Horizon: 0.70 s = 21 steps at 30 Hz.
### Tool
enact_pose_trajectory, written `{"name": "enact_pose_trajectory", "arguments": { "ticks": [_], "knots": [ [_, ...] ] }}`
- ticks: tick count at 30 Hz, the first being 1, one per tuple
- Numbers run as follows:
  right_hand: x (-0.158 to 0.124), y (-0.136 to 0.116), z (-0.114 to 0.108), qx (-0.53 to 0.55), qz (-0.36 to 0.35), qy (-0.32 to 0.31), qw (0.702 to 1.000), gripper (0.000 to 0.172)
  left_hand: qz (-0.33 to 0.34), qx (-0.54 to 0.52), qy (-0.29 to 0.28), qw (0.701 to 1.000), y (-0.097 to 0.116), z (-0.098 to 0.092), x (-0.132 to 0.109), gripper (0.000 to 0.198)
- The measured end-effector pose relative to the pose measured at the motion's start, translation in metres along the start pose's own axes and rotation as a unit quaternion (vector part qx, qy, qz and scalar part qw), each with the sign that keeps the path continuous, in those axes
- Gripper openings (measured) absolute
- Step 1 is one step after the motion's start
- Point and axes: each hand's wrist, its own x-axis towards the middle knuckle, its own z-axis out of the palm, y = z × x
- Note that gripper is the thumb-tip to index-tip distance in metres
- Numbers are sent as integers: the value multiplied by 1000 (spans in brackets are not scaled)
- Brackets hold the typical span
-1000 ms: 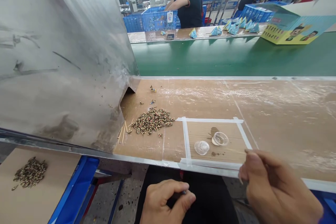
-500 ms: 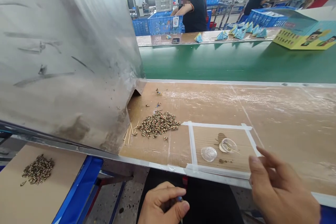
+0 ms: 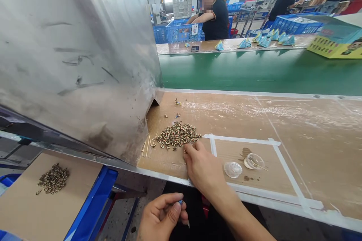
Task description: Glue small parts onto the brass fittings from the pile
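Note:
My left hand (image 3: 162, 214) is low in front of the bench, closed in a pinch on a small blue piece (image 3: 181, 202); fingers hide most of it. A thin pale tip shows beneath that hand. My right hand (image 3: 205, 167) reaches to the near edge of a pile of small dark-and-cream patterned pieces (image 3: 177, 135). Its thumb and forefinger close on one loose piece, which is largely hidden. To the right, inside a white tape outline (image 3: 244, 140), are an open clear cup (image 3: 253, 161) with a thin stick in it and a clear lid (image 3: 232, 170).
Thin wooden sticks (image 3: 146, 146) lie left of the pile, beside a large metal housing (image 3: 113, 64). Another pile (image 3: 53, 178) rests on cardboard at lower left. Beyond the bench run a green belt (image 3: 240, 69) and several blue packets (image 3: 264, 41). A co-worker (image 3: 216, 19) handles a blue crate (image 3: 183, 32).
My right hand has moved left from beside the taped area to the pile's near edge, its fingers closing on a loose piece. The left hand keeps its small blue piece. The view has shifted slightly.

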Motion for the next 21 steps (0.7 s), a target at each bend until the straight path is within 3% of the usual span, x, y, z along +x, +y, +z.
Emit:
{"name": "enact_pose_trajectory", "arguments": {
  "ticks": [7, 15, 18, 21],
  "knots": [
    [-3, 7, -3, -14, 6, -87, 996, 17, -25, -15, -14, 999, 12, -7, 3, 47],
    [-62, 32, -17, 197, 8, -73, 978, 15, -14, -12, -78, 997, 18, 10, 8, 43],
    [-88, 34, -20, 332, 50, -18, 942, 24, -13, -13, -105, 994, 15, 18, 8, 39],
    [-104, 26, -25, 494, 157, -5, 855, 29, -1, 1, -131, 991, 15, 26, 6, 38]
  ]
}}
